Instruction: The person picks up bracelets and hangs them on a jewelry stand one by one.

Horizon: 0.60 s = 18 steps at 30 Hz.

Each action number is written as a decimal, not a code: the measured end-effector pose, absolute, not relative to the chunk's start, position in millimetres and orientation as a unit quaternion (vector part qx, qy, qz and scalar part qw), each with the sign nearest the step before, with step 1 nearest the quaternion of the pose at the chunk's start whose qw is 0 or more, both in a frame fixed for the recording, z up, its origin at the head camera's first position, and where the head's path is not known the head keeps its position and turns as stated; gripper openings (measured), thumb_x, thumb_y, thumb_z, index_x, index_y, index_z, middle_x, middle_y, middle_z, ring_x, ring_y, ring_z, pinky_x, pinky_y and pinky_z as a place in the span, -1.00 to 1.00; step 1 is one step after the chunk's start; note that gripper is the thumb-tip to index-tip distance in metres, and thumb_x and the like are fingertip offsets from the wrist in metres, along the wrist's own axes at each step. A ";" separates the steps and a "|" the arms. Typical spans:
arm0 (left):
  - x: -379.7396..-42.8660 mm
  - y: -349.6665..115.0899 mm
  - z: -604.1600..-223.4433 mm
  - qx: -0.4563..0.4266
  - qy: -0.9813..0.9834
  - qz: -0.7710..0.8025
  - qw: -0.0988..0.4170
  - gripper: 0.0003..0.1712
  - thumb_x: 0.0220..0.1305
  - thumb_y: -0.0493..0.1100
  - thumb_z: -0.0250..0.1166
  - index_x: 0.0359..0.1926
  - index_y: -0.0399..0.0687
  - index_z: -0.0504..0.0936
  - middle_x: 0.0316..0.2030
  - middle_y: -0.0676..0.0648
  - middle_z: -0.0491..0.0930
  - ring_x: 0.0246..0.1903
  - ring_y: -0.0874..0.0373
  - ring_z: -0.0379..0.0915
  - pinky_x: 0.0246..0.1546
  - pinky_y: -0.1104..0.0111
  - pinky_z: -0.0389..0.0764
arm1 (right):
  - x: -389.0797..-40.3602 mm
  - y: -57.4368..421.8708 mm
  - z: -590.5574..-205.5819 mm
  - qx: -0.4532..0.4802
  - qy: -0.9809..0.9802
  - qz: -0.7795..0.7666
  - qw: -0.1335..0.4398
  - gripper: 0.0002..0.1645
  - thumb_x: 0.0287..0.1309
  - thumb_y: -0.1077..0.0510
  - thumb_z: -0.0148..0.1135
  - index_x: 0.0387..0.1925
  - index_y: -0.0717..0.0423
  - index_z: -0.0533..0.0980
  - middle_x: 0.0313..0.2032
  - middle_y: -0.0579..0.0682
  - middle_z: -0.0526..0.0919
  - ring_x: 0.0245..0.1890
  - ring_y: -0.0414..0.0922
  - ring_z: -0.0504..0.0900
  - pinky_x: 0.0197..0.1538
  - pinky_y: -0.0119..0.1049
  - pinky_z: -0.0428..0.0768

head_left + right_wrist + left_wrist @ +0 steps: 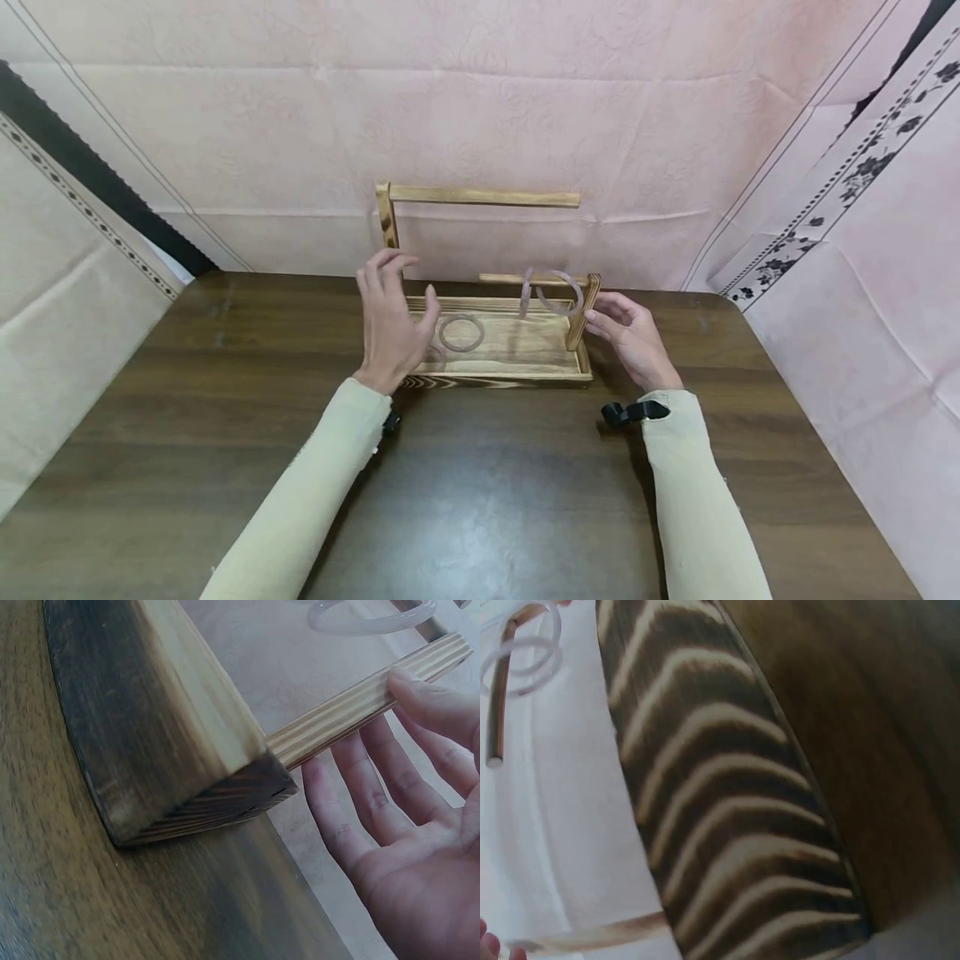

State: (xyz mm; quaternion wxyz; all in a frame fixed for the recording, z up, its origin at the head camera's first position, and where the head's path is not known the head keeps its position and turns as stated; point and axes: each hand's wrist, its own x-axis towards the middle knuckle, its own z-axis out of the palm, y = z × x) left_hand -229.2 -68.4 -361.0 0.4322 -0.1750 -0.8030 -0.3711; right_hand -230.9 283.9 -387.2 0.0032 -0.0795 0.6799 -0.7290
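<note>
A wooden bangle stand [517,367] has a shallow tray base, a tall left post with a long bar [487,197], and a short right post [591,304] with a lower bar. Two translucent lilac bangles [526,293] hang on the lower bar. Inside the tray lies another bangle [461,348], with one more partly hidden behind my left thumb. My right hand [420,787] holds the short post, thumb on one side and fingers on the other. Over the tray's left end, my left hand [393,321] has loosely bent fingers and grips nothing; only fingertips show in the left wrist view.
The stand is near the back edge of a dark brown wooden table [480,500]. Behind it hangs a pale pink cloth [480,108], with further cloth panels at both sides. Each wrist bears a black strap [636,412].
</note>
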 end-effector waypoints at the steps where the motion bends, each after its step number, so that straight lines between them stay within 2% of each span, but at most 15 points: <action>1: -230.6 -70.2 -362.6 -0.165 -0.799 -0.383 0.434 -0.51 0.25 -0.20 0.23 0.18 -0.24 0.41 0.21 -0.30 0.33 0.14 -0.21 0.21 0.17 0.03 0.35 | -230.9 283.7 -387.5 -0.080 0.680 -0.729 0.004 -0.69 0.34 0.23 0.31 0.08 0.09 0.53 -0.02 -0.11 0.64 0.02 -0.23 0.65 0.19 -0.25 0.65; 5: -238.6 -77.9 -369.4 -0.132 -0.792 -0.421 0.422 -0.41 0.23 -0.24 0.25 0.26 -0.22 0.32 0.26 -0.28 0.26 0.21 -0.18 0.16 0.23 0.04 0.33 | -231.3 283.7 -389.1 -0.084 0.681 -0.728 0.002 -0.69 0.35 0.23 0.30 0.08 0.11 0.52 -0.01 -0.11 0.64 0.02 -0.23 0.65 0.17 -0.28 0.66; 9: -245.9 -85.9 -373.5 -0.102 -0.799 -0.449 0.387 -0.32 0.27 -0.24 0.26 0.36 -0.18 0.22 0.29 -0.27 0.20 0.26 -0.16 0.13 0.31 0.05 0.32 | -231.9 284.4 -390.3 -0.088 0.680 -0.728 0.002 -0.70 0.35 0.23 0.29 0.08 0.11 0.52 -0.01 -0.11 0.64 0.01 -0.24 0.66 0.12 -0.35 0.67; 13: -251.9 -93.6 -371.2 -0.088 -0.805 -0.479 0.339 -0.24 0.36 -0.19 0.25 0.46 -0.18 0.11 0.35 -0.27 0.17 0.34 -0.16 0.12 0.38 0.02 0.31 | -232.2 284.7 -390.2 -0.089 0.674 -0.733 0.004 -0.69 0.35 0.24 0.30 0.08 0.13 0.52 -0.01 -0.11 0.64 0.01 -0.24 0.66 0.13 -0.34 0.67; 18: -258.7 -104.1 -366.3 -0.104 -0.806 -0.524 0.254 -0.15 0.44 -0.12 0.24 0.54 -0.18 -0.03 0.44 -0.29 0.15 0.44 -0.18 0.13 0.42 -0.05 0.33 | -231.8 284.6 -389.0 -0.085 0.677 -0.731 0.005 -0.69 0.35 0.24 0.30 0.09 0.11 0.52 -0.01 -0.11 0.64 0.01 -0.24 0.66 0.17 -0.29 0.66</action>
